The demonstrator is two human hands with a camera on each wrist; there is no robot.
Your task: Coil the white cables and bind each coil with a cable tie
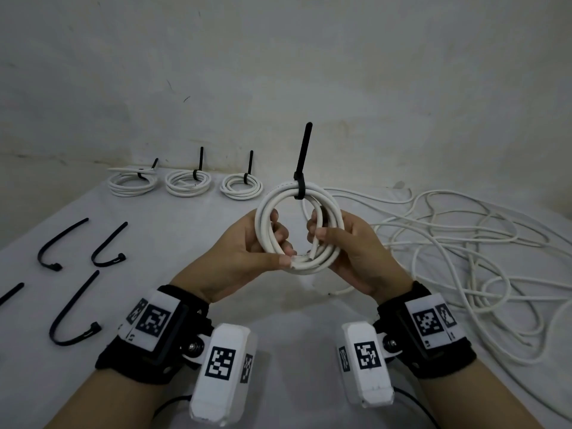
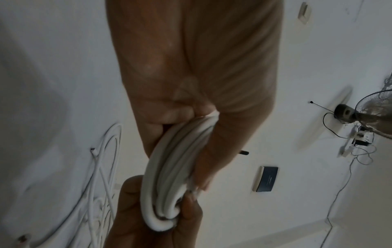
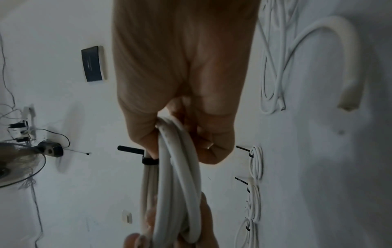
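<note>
I hold a white cable coil (image 1: 267,224) upright above the table in both hands. A black cable tie (image 1: 301,178) is cinched round its top, its tail sticking straight up. My left hand (image 1: 247,243) grips the coil's left and lower side, thumb pinching the strands near a cable end. My right hand (image 1: 343,243) holds the right side, fingers curled through the loop. The left wrist view shows the coil (image 2: 169,176) edge-on between the fingers. In the right wrist view the coil (image 3: 176,184) and its tie (image 3: 149,161) show below my right hand.
Three tied coils (image 1: 188,182) stand in a row at the table's far edge by the wall. Several loose black cable ties (image 1: 74,311) lie at the left. A tangle of loose white cable (image 1: 464,249) covers the right of the table.
</note>
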